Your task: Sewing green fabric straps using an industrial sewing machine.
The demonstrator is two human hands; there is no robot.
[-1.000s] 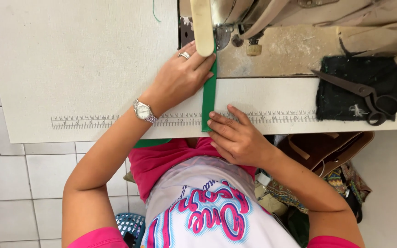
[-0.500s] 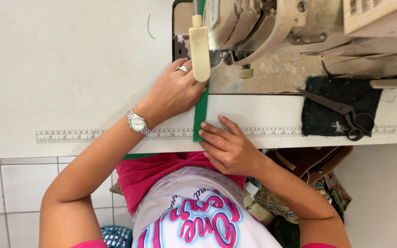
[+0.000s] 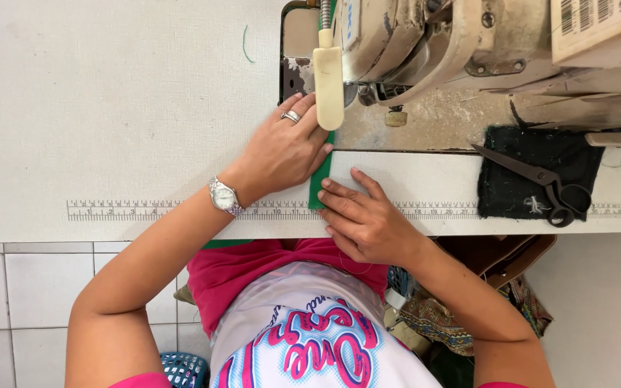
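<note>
A narrow green fabric strip (image 3: pixel 320 179) lies on the white sewing table (image 3: pixel 109 108) and runs up under the needle area of the beige sewing machine (image 3: pixel 425 50). My left hand (image 3: pixel 282 154), with a ring and a wristwatch, lies flat on the strip's left side, fingers close to the presser foot. My right hand (image 3: pixel 361 215) rests on the table just right of the strip, fingertips touching its edge near the printed ruler (image 3: pixel 181 210). A cream lever (image 3: pixel 328 77) hangs over the strip.
Black scissors (image 3: pixel 540 183) lie on a dark cloth patch (image 3: pixel 537 172) at the table's right. A loose green thread (image 3: pixel 244 43) lies at the upper left. Below the table edge are floor tiles, a blue basket (image 3: pixel 185 368) and patterned fabric (image 3: pixel 440 320).
The view has drifted, so the table and machine sit lower and further left in the frame. Both hands stay on the green strip, which has fed slightly toward the machine.
</note>
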